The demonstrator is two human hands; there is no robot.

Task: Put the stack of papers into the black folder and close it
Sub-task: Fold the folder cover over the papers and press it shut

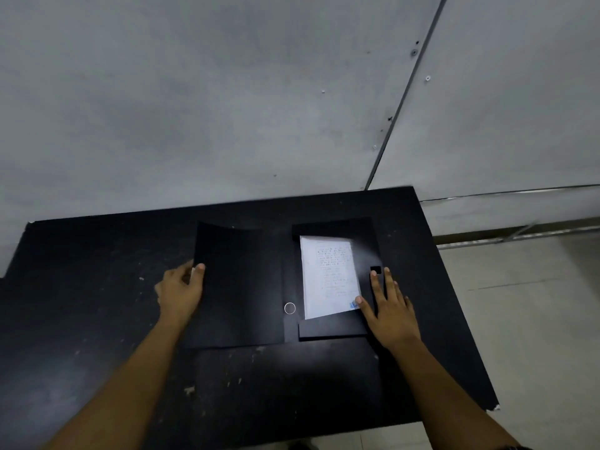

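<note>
At centre right of the frame, the stack of papers [329, 276] lies inside the right half of the open black folder [240, 287], long axis running away from you. Your right hand [388, 311] rests flat beside the stack, fingers [376, 287] spread and gripping nothing, thumb touching the sheets' near corner. Your left hand [180, 292] pinches the outer edge of the left cover, which stands slightly raised. Closing turns on this: the papers lie to the right of that cover, across the spine. Beneath everything lies the black surface [97, 271].
</note>
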